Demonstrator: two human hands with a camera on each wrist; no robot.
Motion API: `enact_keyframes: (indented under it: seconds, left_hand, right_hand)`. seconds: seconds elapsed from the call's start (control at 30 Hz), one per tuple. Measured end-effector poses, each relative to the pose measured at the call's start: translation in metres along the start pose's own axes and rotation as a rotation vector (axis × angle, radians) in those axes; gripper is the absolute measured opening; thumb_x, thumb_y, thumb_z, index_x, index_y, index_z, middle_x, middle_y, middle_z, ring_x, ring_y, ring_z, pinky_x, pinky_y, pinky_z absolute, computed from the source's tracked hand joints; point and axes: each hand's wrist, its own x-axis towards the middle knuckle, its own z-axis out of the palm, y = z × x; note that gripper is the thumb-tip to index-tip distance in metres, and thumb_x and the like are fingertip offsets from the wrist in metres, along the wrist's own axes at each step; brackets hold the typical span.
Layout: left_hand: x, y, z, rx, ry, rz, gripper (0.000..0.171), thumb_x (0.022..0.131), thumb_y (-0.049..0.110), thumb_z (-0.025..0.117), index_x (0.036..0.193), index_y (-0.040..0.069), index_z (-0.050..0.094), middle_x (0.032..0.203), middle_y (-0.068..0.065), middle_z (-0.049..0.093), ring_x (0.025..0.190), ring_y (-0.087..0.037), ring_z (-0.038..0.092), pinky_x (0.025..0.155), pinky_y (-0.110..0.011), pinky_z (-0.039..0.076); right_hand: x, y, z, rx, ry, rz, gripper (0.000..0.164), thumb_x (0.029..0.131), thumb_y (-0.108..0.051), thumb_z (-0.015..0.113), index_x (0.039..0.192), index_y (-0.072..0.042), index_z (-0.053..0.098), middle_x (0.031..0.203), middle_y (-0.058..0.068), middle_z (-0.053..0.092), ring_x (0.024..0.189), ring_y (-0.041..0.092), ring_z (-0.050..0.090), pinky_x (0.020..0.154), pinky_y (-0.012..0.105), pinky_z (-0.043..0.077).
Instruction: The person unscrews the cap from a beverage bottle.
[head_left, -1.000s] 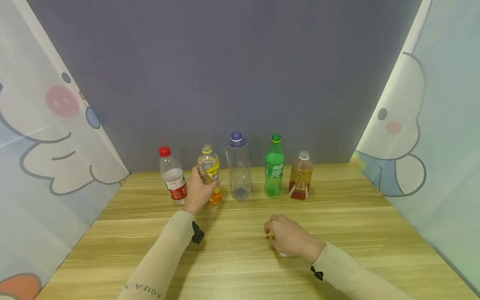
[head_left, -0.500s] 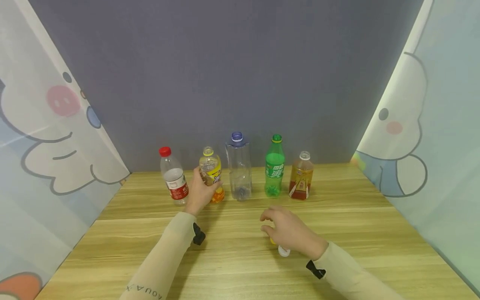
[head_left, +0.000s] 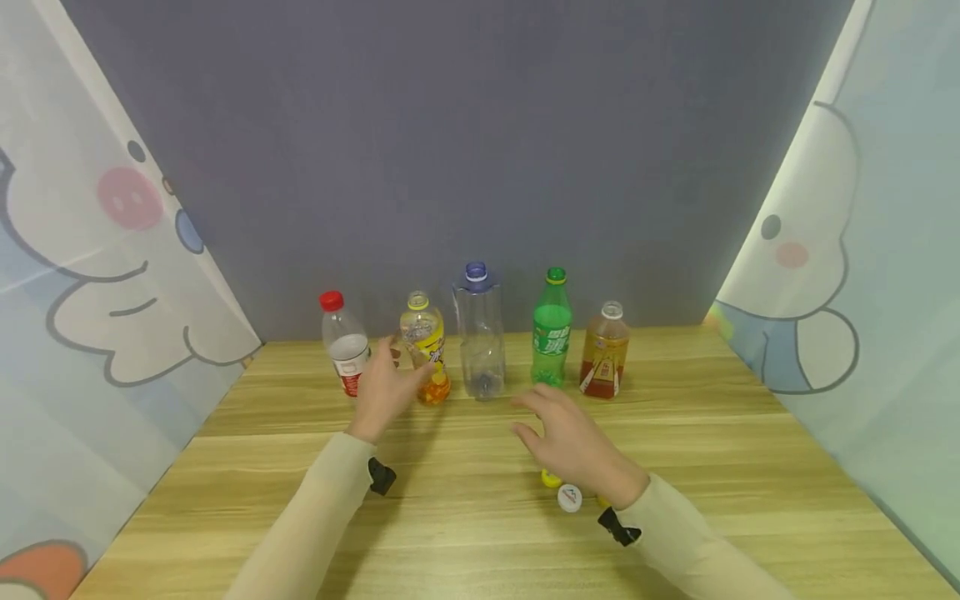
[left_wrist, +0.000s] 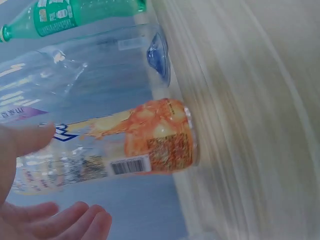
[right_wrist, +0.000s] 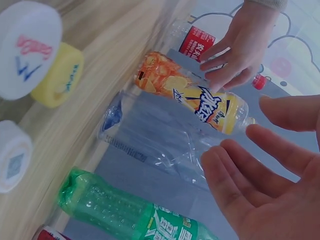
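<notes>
My left hand (head_left: 381, 393) stands beside an uncapped iced tea bottle (head_left: 424, 333) with a yellow label, its thumb and fingers spread around the lower side. In the left wrist view, gaps show between the fingers (left_wrist: 95, 225) and that bottle. Above the tabletop, my right hand (head_left: 576, 442) hovers with nothing in it, fingers loosely bent. Bottle caps lie below it: a yellow cap (head_left: 551, 478) and a white cap (head_left: 569, 498), with another yellow bit partly hidden by the wrist. The right wrist view shows a second white cap (right_wrist: 14, 156).
Upright along the back stand a red-capped bottle (head_left: 345, 346) left of the iced tea, then a large clear bottle (head_left: 480, 342), a green bottle (head_left: 551, 333) and an amber-labelled bottle (head_left: 603, 354), these three uncapped. A grey panel (head_left: 480, 167) rises behind the wooden table (head_left: 450, 517).
My left hand has let go of the iced tea bottle and drawn back to the left. My right hand has risen forward from the caps, leaving the yellow one and the white one in sight.
</notes>
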Motion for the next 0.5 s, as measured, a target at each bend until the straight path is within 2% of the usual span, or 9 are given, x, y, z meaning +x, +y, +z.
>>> enact_keyframes:
  seconds: [0.1,0.2,0.37,0.5]
  left_hand:
    - [-0.007,0.001,-0.006,0.050,0.055,0.032,0.062,0.089,0.041,0.076,0.130,-0.003,0.059,0.121,-0.021,0.065,0.108,-0.038,0.062,0.087,-0.052,0.050]
    - [-0.011,0.000,-0.011,0.050,0.160,0.089,0.048,0.089,0.034,0.076,0.117,-0.004,0.065,0.110,-0.021,0.069,0.099,-0.037,0.065,0.084,-0.050,0.050]
    - [-0.011,-0.010,-0.015,-0.057,0.405,0.256,0.029,0.087,0.012,0.077,0.106,-0.006,0.065,0.094,-0.021,0.065,0.082,-0.036,0.063,0.074,-0.046,0.050]
    - [-0.007,-0.018,-0.020,-0.147,0.559,0.380,0.029,0.085,0.004,0.075,0.106,-0.010,0.061,0.095,-0.025,0.059,0.084,-0.036,0.057,0.073,-0.045,0.049]
  right_hand:
    - [0.004,-0.002,0.001,0.029,0.025,-0.001,0.035,0.095,-0.017,0.072,0.127,-0.004,0.067,0.122,0.006,0.066,0.111,0.025,0.061,0.094,0.045,0.052]
    - [0.008,-0.003,0.002,0.054,0.038,0.017,0.038,0.095,-0.020,0.072,0.130,-0.006,0.065,0.128,0.006,0.064,0.118,0.026,0.060,0.098,0.046,0.051]
    - [0.014,-0.004,0.005,0.117,0.069,0.024,0.040,0.095,-0.021,0.073,0.132,-0.007,0.065,0.126,0.006,0.065,0.107,0.023,0.063,0.090,0.045,0.054]
    - [0.020,-0.004,0.009,0.143,0.106,-0.007,0.041,0.093,-0.019,0.075,0.131,-0.007,0.065,0.126,0.006,0.065,0.104,0.022,0.064,0.088,0.042,0.055]
